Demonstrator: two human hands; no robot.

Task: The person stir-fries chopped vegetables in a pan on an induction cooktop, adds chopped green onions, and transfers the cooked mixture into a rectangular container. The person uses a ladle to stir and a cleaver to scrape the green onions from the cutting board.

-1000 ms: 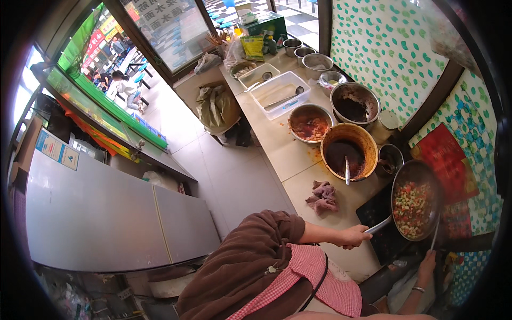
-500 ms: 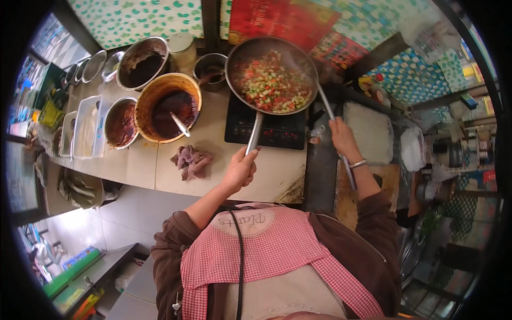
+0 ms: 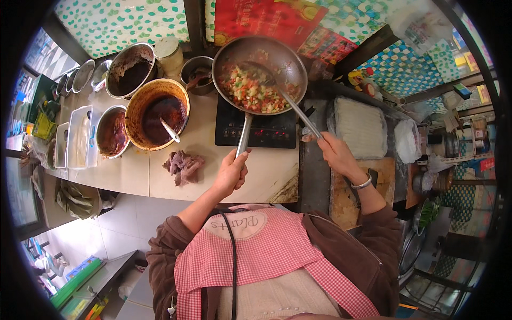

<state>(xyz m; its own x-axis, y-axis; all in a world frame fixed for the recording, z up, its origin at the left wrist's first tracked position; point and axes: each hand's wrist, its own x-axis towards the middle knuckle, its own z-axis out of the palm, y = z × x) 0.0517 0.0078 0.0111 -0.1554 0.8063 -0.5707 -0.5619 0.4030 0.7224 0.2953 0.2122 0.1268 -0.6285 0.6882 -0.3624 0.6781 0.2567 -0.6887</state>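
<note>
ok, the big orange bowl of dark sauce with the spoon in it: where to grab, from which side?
Take the orange bowl by its bare rim on the counter-edge side, coming from the person's side. Its far and left rim look crowded by the metal pot and the smaller sauce bowl, and the spoon leans over the near-right rim, so probably grip just left of that handle.

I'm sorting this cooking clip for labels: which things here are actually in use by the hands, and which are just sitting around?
In use:
- left hand gripping the pan handle
- pan of chopped vegetables on the black cooktop
- right hand holding the ladle

Just sitting:
- orange bowl of dark sauce with a spoon
- crumpled cloth
- metal pot
- white tray
</note>
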